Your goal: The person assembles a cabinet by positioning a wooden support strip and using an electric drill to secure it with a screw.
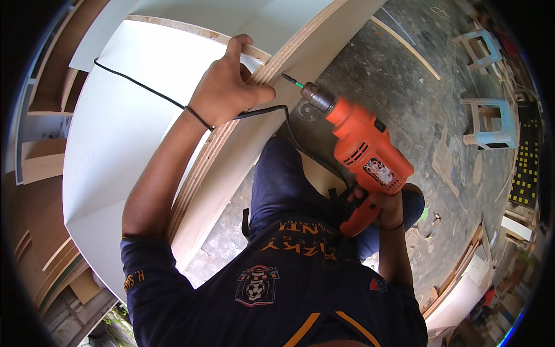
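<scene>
My right hand (388, 208) is wrapped round the handle of an orange power drill (370, 147), which points up and to the left. In its chuck sits a bit with a green band (293, 81), its tip close to the plywood panel (306, 63) but apart from it. My left hand (225, 87) grips the panel's edge, thumb lying over it and a finger reaching to the joint with a thin crosspiece (173, 26). The drill's black cord (284, 118) loops from the handle past my left wrist and over the white inner board (124, 115).
Two pale blue plastic stools (491, 124) stand on the stained concrete floor (404, 75) at the right. A thin wooden strip (407, 46) lies there too. Stacked boards (46, 217) fill the left side, with more offcuts (462, 277) at the lower right.
</scene>
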`<action>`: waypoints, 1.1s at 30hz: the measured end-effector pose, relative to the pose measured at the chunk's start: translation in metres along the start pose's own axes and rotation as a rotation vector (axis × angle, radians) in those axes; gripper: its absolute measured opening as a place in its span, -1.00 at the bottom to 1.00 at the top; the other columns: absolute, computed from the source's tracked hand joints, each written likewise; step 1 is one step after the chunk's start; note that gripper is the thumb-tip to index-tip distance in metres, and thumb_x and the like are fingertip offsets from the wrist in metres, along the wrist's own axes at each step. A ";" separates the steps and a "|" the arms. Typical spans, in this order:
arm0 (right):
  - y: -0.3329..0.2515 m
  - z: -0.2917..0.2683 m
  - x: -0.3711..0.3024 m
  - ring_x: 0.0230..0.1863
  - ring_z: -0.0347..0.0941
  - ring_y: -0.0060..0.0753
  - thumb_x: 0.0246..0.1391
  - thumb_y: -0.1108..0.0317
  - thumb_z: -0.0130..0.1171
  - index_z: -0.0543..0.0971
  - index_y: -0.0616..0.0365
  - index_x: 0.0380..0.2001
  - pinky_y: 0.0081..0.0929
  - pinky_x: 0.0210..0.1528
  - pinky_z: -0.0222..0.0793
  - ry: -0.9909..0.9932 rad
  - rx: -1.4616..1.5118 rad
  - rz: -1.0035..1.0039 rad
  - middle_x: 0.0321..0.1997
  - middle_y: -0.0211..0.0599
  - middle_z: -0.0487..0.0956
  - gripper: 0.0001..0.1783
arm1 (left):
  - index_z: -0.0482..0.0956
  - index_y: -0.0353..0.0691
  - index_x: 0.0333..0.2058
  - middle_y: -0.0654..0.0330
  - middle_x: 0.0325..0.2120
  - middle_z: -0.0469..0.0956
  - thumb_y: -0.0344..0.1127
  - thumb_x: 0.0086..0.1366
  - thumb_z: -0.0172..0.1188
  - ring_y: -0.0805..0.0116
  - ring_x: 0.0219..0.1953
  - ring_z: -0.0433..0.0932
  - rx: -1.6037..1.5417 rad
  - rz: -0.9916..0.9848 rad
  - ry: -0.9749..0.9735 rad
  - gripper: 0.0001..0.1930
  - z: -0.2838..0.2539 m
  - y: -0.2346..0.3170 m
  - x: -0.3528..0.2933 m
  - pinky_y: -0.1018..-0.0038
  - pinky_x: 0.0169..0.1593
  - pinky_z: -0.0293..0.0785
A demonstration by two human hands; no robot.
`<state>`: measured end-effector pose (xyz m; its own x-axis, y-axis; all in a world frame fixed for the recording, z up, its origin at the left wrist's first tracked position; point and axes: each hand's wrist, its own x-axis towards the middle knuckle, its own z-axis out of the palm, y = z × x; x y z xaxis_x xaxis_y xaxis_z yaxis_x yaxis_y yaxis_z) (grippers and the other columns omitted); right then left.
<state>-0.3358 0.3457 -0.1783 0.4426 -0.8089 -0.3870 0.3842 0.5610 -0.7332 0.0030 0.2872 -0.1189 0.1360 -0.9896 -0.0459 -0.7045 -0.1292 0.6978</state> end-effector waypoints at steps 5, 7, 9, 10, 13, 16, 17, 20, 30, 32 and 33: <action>0.002 -0.014 0.002 -0.39 0.47 -0.32 -0.43 0.59 0.03 0.32 0.33 0.03 -0.31 -0.31 0.51 -0.034 -0.024 -0.030 -0.28 -0.14 0.49 -0.27 | 0.16 -0.39 0.11 0.01 -0.60 0.51 -0.17 -0.21 0.32 0.15 -0.51 0.54 -0.004 -0.022 -0.023 -0.12 0.000 0.005 0.002 0.39 -0.31 0.47; 0.002 -0.020 0.002 -0.38 0.48 -0.30 -0.43 0.59 0.03 0.33 0.35 0.02 -0.30 -0.30 0.52 -0.038 -0.054 -0.044 -0.28 -0.13 0.50 -0.28 | 0.16 -0.39 0.11 0.00 -0.59 0.51 -0.17 -0.21 0.32 0.14 -0.50 0.54 -0.009 -0.008 -0.014 -0.12 0.002 0.003 0.003 0.39 -0.30 0.47; -0.001 -0.019 -0.002 -0.37 0.49 -0.28 -0.44 0.60 0.02 0.33 0.37 0.02 -0.29 -0.29 0.53 -0.023 -0.104 -0.047 -0.28 -0.12 0.50 -0.28 | 0.16 -0.40 0.11 0.00 -0.59 0.51 -0.17 -0.22 0.32 0.14 -0.50 0.54 -0.009 -0.012 -0.008 -0.12 0.003 0.001 0.001 0.39 -0.30 0.48; -0.002 -0.017 -0.002 -0.36 0.50 -0.26 -0.44 0.60 0.02 0.34 0.37 0.01 -0.29 -0.28 0.53 -0.016 -0.088 -0.043 -0.27 -0.11 0.51 -0.29 | 0.16 -0.40 0.11 -0.01 -0.59 0.51 -0.17 -0.22 0.31 0.14 -0.51 0.54 -0.007 -0.017 -0.006 -0.12 0.003 0.001 0.000 0.39 -0.30 0.48; -0.006 -0.011 -0.002 -0.32 0.54 -0.22 -0.43 0.62 0.00 0.35 0.39 0.00 -0.28 -0.27 0.54 0.019 -0.089 -0.059 -0.24 -0.06 0.52 -0.30 | 0.17 -0.41 0.11 -0.01 -0.59 0.51 -0.18 -0.22 0.31 0.14 -0.51 0.55 -0.016 -0.031 -0.027 -0.12 0.003 0.005 0.002 0.40 -0.29 0.48; -0.012 -0.009 -0.006 -0.27 0.56 -0.19 -0.43 0.64 0.00 0.36 0.41 0.00 -0.30 -0.28 0.56 0.034 -0.225 -0.083 -0.18 -0.01 0.53 -0.31 | 0.17 -0.42 0.11 -0.01 -0.59 0.51 -0.18 -0.22 0.31 0.13 -0.51 0.55 -0.024 -0.045 -0.030 -0.12 0.001 0.005 0.000 0.40 -0.29 0.48; -0.016 -0.011 -0.008 -0.26 0.57 -0.18 -0.43 0.65 0.01 0.36 0.41 0.00 -0.31 -0.28 0.56 0.029 -0.293 -0.082 -0.17 0.01 0.53 -0.31 | 0.17 -0.42 0.11 -0.01 -0.59 0.51 -0.18 -0.22 0.31 0.13 -0.50 0.55 -0.026 -0.044 -0.032 -0.12 0.001 0.004 0.000 0.40 -0.29 0.48; -0.014 -0.017 -0.009 -0.25 0.58 -0.17 -0.42 0.67 0.04 0.36 0.43 0.00 -0.36 -0.31 0.58 0.029 -0.336 -0.066 -0.18 0.02 0.54 -0.31 | 0.17 -0.41 0.11 -0.02 -0.59 0.51 -0.18 -0.22 0.31 0.13 -0.50 0.55 -0.021 -0.034 -0.025 -0.12 0.001 0.005 0.001 0.40 -0.29 0.48; -0.019 -0.026 -0.005 -0.22 0.57 -0.13 -0.40 0.63 0.08 0.35 0.43 0.01 -0.28 -0.25 0.59 0.045 -0.412 0.030 -0.16 0.01 0.54 -0.31 | 0.17 -0.40 0.11 -0.03 -0.58 0.52 -0.19 -0.21 0.32 0.10 -0.50 0.56 -0.025 -0.039 -0.030 -0.13 0.000 0.004 -0.001 0.40 -0.29 0.49; -0.019 -0.016 -0.003 -0.29 0.57 -0.11 -0.49 0.61 0.05 0.36 0.40 -0.03 -0.23 -0.29 0.60 0.097 -0.324 -0.056 -0.19 -0.02 0.52 -0.30 | 0.17 -0.40 0.11 -0.03 -0.58 0.52 -0.19 -0.22 0.32 0.10 -0.50 0.56 -0.041 -0.035 -0.022 -0.13 0.002 0.000 -0.001 0.40 -0.29 0.49; -0.019 -0.011 -0.003 -0.33 0.56 -0.09 -0.53 0.60 0.04 0.37 0.39 -0.06 -0.20 -0.32 0.61 0.123 -0.282 -0.099 -0.21 -0.04 0.51 -0.29 | 0.17 -0.39 0.11 -0.03 -0.57 0.52 -0.19 -0.22 0.33 0.09 -0.50 0.56 -0.042 -0.035 -0.029 -0.13 0.003 0.002 0.000 0.40 -0.29 0.49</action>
<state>-0.3531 0.3353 -0.1695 0.3063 -0.8821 -0.3579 0.1734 0.4214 -0.8901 0.0000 0.2866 -0.1197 0.1398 -0.9860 -0.0910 -0.6695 -0.1618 0.7249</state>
